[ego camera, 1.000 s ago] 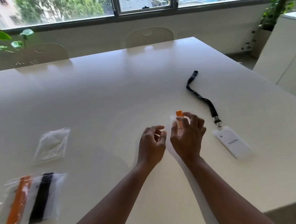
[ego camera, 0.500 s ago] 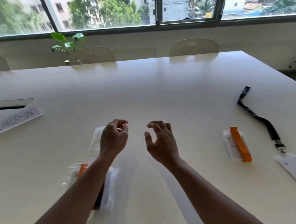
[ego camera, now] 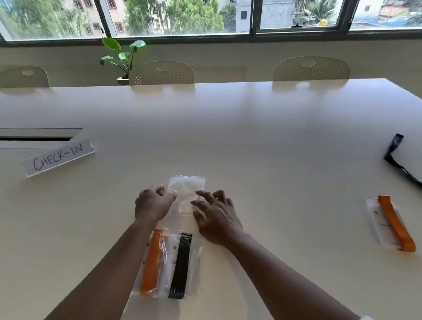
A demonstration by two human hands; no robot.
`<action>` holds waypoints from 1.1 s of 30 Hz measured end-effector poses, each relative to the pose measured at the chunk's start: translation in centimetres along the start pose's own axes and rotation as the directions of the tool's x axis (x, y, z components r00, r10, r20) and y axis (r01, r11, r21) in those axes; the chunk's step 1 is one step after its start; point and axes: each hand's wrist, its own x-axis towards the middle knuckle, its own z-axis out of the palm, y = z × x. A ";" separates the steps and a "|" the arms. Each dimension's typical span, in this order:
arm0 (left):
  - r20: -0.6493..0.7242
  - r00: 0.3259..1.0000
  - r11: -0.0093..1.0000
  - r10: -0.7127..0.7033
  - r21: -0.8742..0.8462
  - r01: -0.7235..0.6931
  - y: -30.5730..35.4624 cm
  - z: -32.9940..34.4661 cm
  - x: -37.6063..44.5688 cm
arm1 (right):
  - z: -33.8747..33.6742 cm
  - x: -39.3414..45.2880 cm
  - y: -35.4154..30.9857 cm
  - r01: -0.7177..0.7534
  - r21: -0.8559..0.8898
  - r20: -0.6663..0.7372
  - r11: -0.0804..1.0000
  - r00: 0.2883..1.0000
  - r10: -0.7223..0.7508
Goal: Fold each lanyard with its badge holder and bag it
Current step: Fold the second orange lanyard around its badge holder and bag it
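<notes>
Right now your left hand (ego camera: 154, 205) is sitting at the left edge of the empty clear bag (ego camera: 187, 192) in the middle of the frame, fingers curled and thumb tip pinching the plastic there, while your right hand (ego camera: 218, 220) is hovering over the bag's lower right corner with fingers spread and loosely bent, gripping nothing that can be seen (whether the fingertips are actually touching the plastic cannot be told). Just below your hands, two filled bags are lying side by side and overlapping: one holding a folded orange lanyard (ego camera: 152, 261), the other a folded black lanyard (ego camera: 181, 265), each with a white badge holder behind it. Far off at the right edge of the frame, a second folded orange lanyard on its badge holder (ego camera: 390, 223) is lying unbagged on the white table (ego camera: 253, 137), and just above it a loose black lanyard (ego camera: 405, 168) is trailing out of view. Toward the upper left, a handwritten "CHECK-IN" sign (ego camera: 57, 156) is resting on the table, and a small green plant (ego camera: 121, 57) is standing by the window.
</notes>
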 end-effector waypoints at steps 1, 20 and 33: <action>0.002 1.000 1.000 -0.002 -0.029 0.002 0.0 0.0 0.1 | 0.1 0.0 0.1 0.009 -0.014 0.001 1.000 1.000 -0.009; -0.042 0.999 0.920 -0.012 -0.393 -0.006 1.9 1.1 0.6 | -0.1 -0.4 0.2 -0.040 0.168 -0.133 0.985 0.989 0.063; 0.074 0.894 0.856 0.442 -0.333 -0.396 7.0 3.4 -4.8 | -3.1 -4.4 3.5 -0.180 0.623 -0.326 0.761 0.825 0.461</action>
